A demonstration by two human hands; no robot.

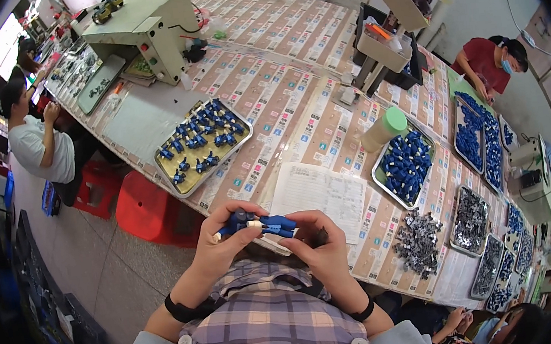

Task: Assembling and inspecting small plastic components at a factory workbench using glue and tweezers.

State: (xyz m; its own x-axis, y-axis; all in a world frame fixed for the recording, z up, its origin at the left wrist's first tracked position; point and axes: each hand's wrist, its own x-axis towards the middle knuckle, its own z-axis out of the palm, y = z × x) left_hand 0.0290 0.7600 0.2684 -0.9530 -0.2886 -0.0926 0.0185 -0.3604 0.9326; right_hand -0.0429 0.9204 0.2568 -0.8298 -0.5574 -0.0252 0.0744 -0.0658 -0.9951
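Just above the table's near edge, both my hands hold a small blue toy figure (274, 224) with cream bits and a dark grey top. Fingers and thumb of my left hand (215, 249) close around its upper end. At the other end, my right hand (317, 238) pinches the blue leg-like parts. A small dark piece (322, 235) shows by the right fingers; whether it is held there I cannot tell. An open notebook (325, 193) with handwriting lies beyond my hands. Several similar blue figures stand in a metal tray (218, 170) at the left.
To the right are a green-capped bottle (379, 133), a tray (392, 197) of blue parts and a loose pile of dark grey parts (418, 243). A beige machine (171, 45) stands far left. Red stools (149, 212) sit below the edge. People work around the table.
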